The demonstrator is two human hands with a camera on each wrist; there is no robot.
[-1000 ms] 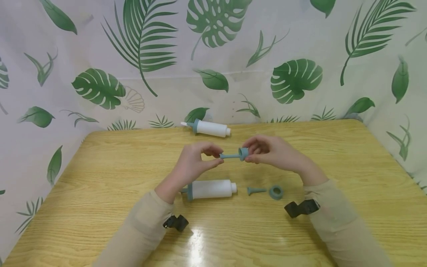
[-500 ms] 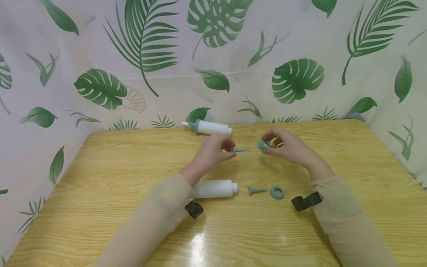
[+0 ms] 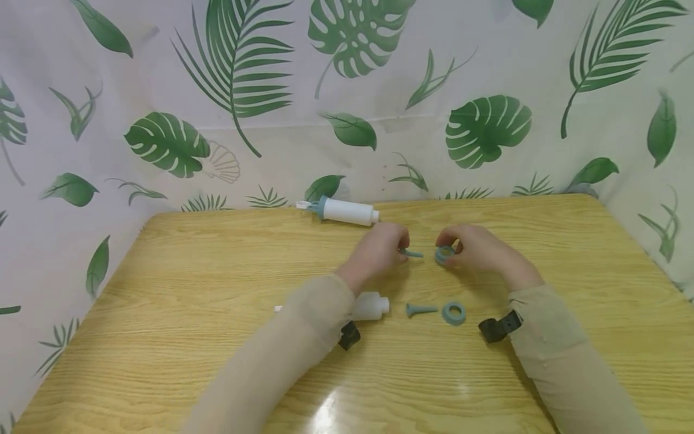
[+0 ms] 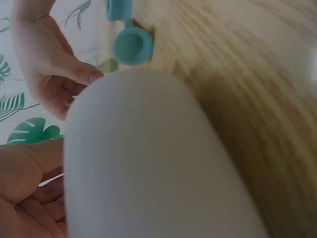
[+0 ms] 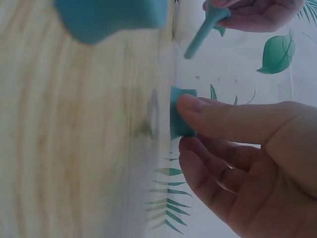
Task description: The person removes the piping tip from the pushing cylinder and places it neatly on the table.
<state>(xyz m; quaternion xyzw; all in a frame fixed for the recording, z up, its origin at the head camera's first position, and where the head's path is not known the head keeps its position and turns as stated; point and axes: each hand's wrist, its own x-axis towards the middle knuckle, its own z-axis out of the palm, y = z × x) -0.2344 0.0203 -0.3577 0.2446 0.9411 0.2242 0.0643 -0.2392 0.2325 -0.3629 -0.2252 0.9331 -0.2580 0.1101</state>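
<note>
My left hand [image 3: 376,256] pinches a thin teal stem-like nozzle [image 3: 414,254], its narrow end pointing right. Facing it, my right hand [image 3: 477,250] holds a teal ring-shaped collar [image 3: 438,259] between thumb and fingers, close over the table. The right wrist view shows the thumb against the collar's side [image 5: 182,116] and the nozzle [image 5: 200,37] a short gap away. Nearer me lie a second flared teal nozzle [image 3: 420,310] and a second collar [image 3: 447,319]. A white cylinder [image 3: 371,306] with a narrow neck lies on its side, mostly hidden by my left forearm.
Another white cylinder [image 3: 347,212] with a teal end and a white looped handle lies at the table's back edge. Leaf-patterned cloth [image 3: 401,132] hangs behind the wooden table [image 3: 179,289]. The near cylinder's body [image 4: 148,158] fills much of the left wrist view.
The nozzle and collar, overlapping in line a second ago, are now apart. Both hands have moved right, the left one further, and its forearm now covers most of the near cylinder.
</note>
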